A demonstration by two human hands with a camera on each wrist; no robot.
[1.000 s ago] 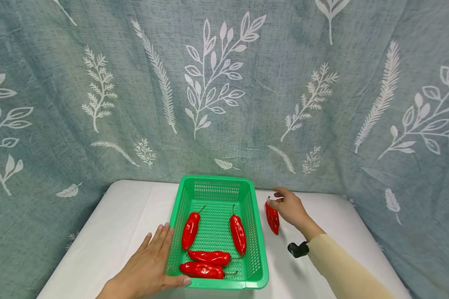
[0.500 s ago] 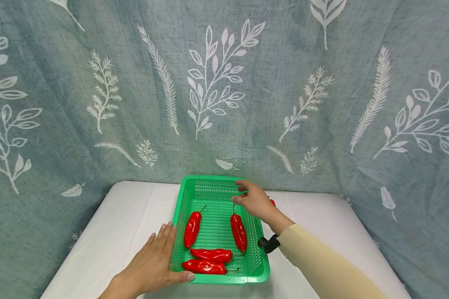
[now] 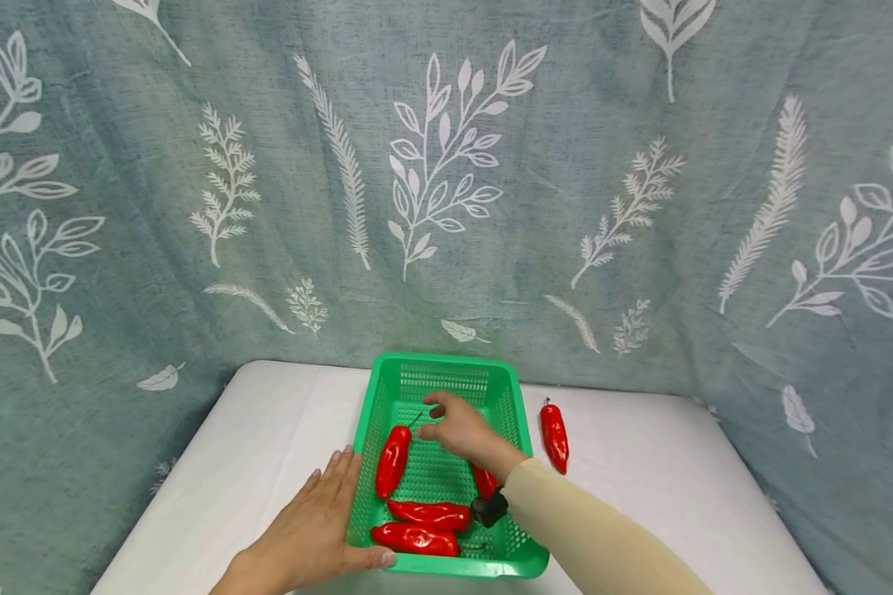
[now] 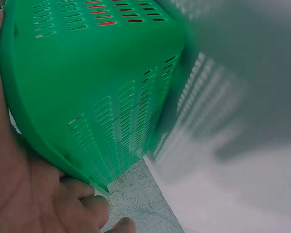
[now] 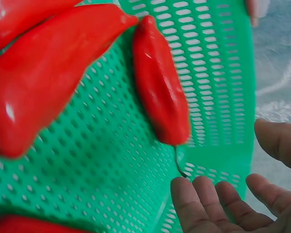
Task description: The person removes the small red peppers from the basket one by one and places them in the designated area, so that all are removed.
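Observation:
A green perforated plastic basket [image 3: 445,359] holds several glossy red chili peppers. Along its left rim lies my left hand [image 3: 308,525], fingers straight and thumb at the near left corner; the left wrist view shows the palm against the basket wall [image 4: 77,77]. My right hand [image 3: 461,430] hangs inside the basket, thumb and fingers apart and nothing between them. Its fingertips are at the thin stem of the leftmost chili pepper [image 3: 393,463], seen in the right wrist view as the chili pepper [image 5: 161,82] beside the side wall. The right forearm partly covers another chili pepper [image 3: 484,479].
Two chili peppers [image 3: 427,516] lie crosswise at the basket's near end. Outside, to the right, one more chili pepper [image 3: 554,436] rests on the white tabletop [image 3: 640,463]. A grey-green leaf-print cloth [image 3: 446,207] hangs behind the table.
My right hand has moved left from the chili pepper outside the basket, over the right rim, to the leftmost chili pepper inside. The left hand stays on the rim.

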